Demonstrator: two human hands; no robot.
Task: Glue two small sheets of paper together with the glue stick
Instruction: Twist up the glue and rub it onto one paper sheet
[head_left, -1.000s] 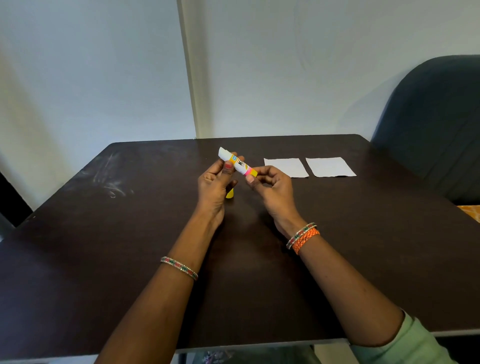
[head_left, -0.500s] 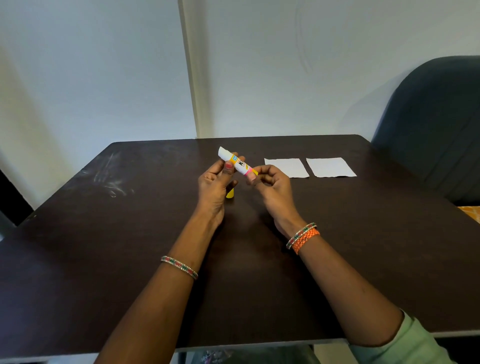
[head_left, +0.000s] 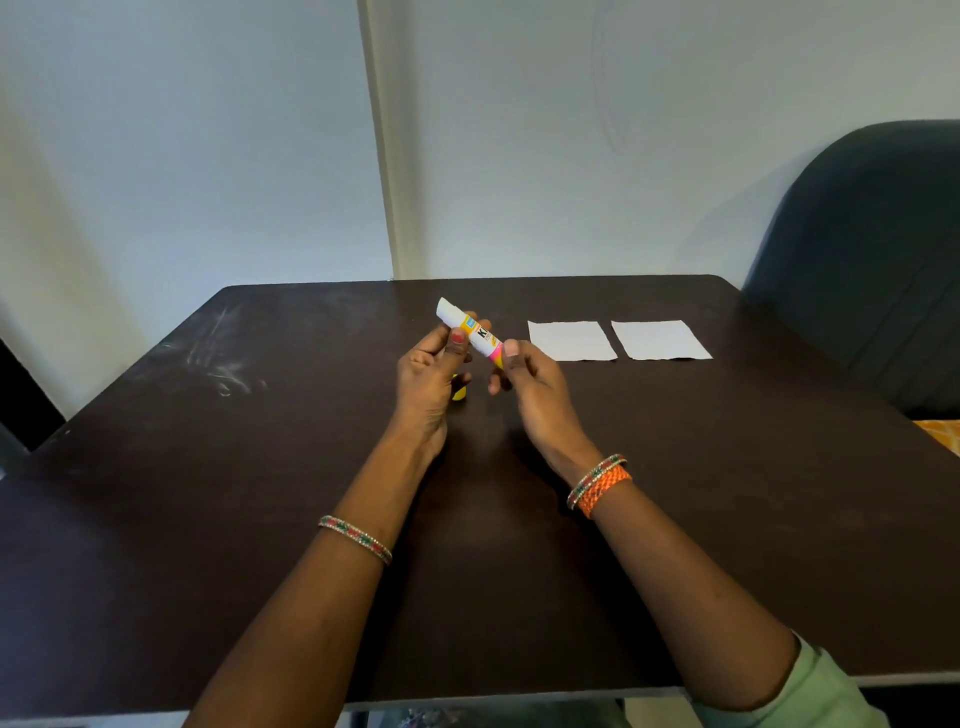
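Above the middle of the dark table (head_left: 260, 519) I hold an uncapped glue stick (head_left: 475, 335), yellow, white and pink, tilted with its white glue tip pointing up and left. My left hand (head_left: 428, 376) grips its body between thumb and fingers. My right hand (head_left: 530, 384) pinches its pink and yellow base end. A small yellow cap (head_left: 459, 391) lies on the table, partly hidden behind my left hand. Two small white sheets of paper lie flat side by side further right: the left sheet (head_left: 571, 340) and the right sheet (head_left: 661, 339), a narrow gap between them.
A dark blue chair back (head_left: 862, 260) stands beyond the table's right edge. A white wall runs just behind the far edge. Scuff marks (head_left: 223, 364) show on the table's left part.
My right hand has shifted slightly on the stick's base, thumb now more on top of it. The stick, the cap and both sheets stay in place.
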